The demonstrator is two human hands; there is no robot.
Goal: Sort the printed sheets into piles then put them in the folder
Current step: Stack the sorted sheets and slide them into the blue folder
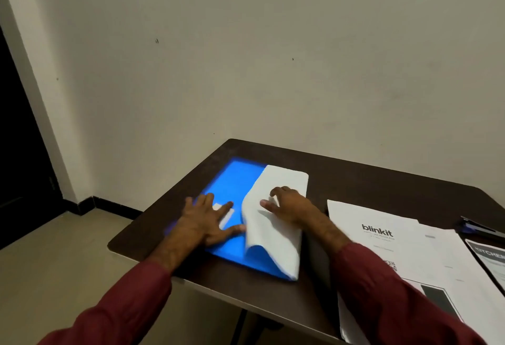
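A dark table (382, 180) holds an open blue folder (232, 180), with its long side running away from the person toward the wall. To the right lie loose printed sheets (410, 249), nearest the right hand (289, 205). Bent white sheets (284, 178) sit on the folder's right half. The left hand (203, 219) lies flat with its fingers spread on the blue part. The right hand's fingers curl on top of the white sheets; I cannot tell if it pinches them.
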